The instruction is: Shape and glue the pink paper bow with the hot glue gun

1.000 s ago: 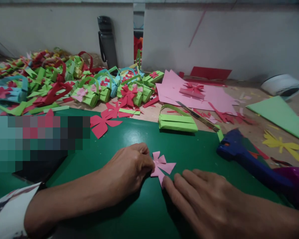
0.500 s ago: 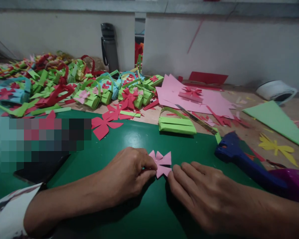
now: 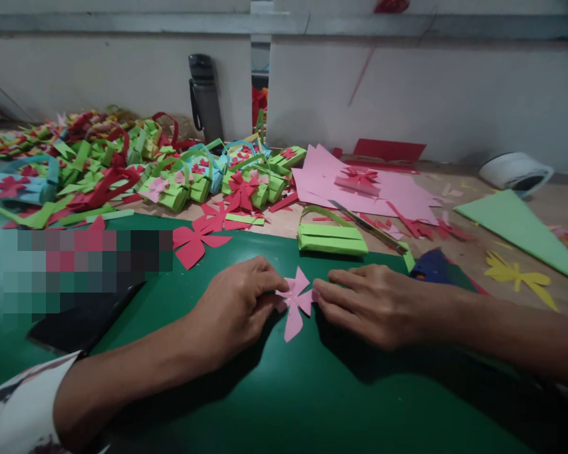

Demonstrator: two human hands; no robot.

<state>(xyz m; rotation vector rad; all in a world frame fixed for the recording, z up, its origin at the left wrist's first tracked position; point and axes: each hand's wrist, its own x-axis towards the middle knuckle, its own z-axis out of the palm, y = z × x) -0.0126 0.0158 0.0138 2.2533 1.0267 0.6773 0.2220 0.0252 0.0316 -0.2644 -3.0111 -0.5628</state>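
Green mat (image 3: pixel 312 391) covered the counter; a pink paper bow (image 3: pixel 294 301) lay mid-mat, left hand (image 3: pixel 236 309) pinching its left edge, right hand (image 3: pixel 376 302) fingertips pressed against its right side, green paper basket (image 3: pixel 331 238) just behind.

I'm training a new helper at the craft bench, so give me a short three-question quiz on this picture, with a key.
1. True or false: both hands touch the pink paper flower.
2. What lies just beyond the hands, at the far edge of the green mat? A) a green paper basket B) a glass jar C) a stapler
3. What colour is the paper flower lying on the mat to the left of the green paper basket?

Key
1. True: the left hand and the right hand meet it from either side.
2. A
3. Red: the red paper flower.
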